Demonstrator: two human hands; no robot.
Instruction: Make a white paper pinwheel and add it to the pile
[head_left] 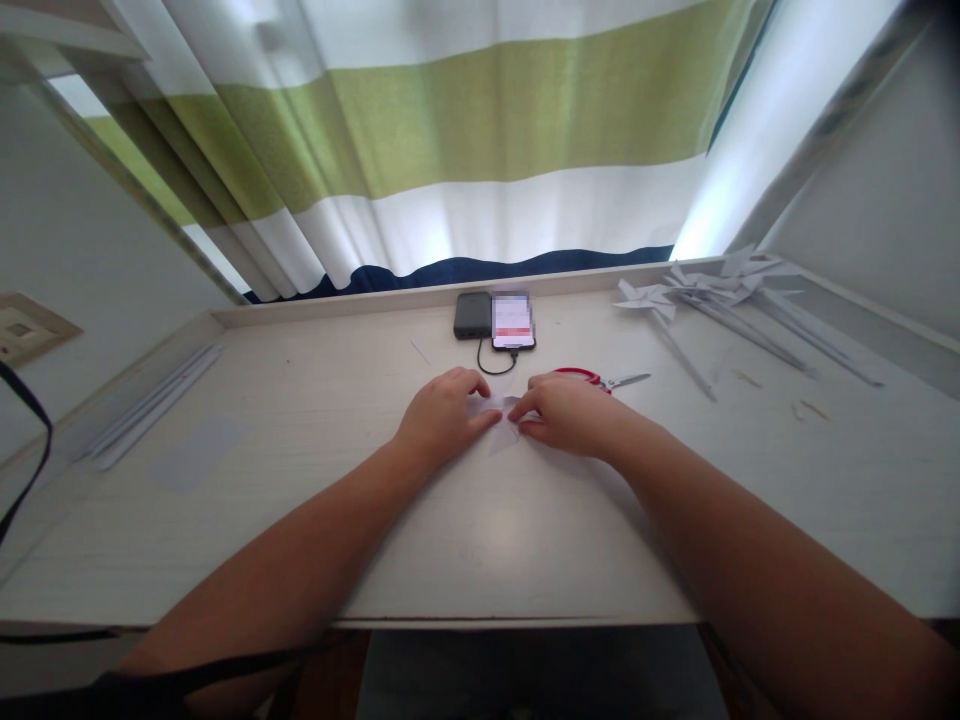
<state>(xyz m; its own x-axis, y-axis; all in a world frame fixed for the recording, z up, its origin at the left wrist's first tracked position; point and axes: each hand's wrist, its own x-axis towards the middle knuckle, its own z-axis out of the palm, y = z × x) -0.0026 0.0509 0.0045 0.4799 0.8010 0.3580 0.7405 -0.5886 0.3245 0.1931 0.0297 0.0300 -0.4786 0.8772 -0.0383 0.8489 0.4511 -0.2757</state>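
Both hands are resting on the surface point(480, 540), meeting over a small white paper piece point(504, 420) that is lying flat just in front of the red-handled scissors point(596, 379); the left hand point(442, 415) is curling loosely and pressing the paper's near-left part down, while the right hand point(574, 412) is pinching its right edge between thumb and fingertips. The phone point(514, 320) and power bank point(472, 315) are sitting beyond the scissors, and finished paper pinwheels point(712, 285) are lying farther to the scissors' right. The paper looks thin, so, in my judgement, an uneven pinch could be creasing it crookedly or tearing it; a sliding wrist could also be nudging the scissors.
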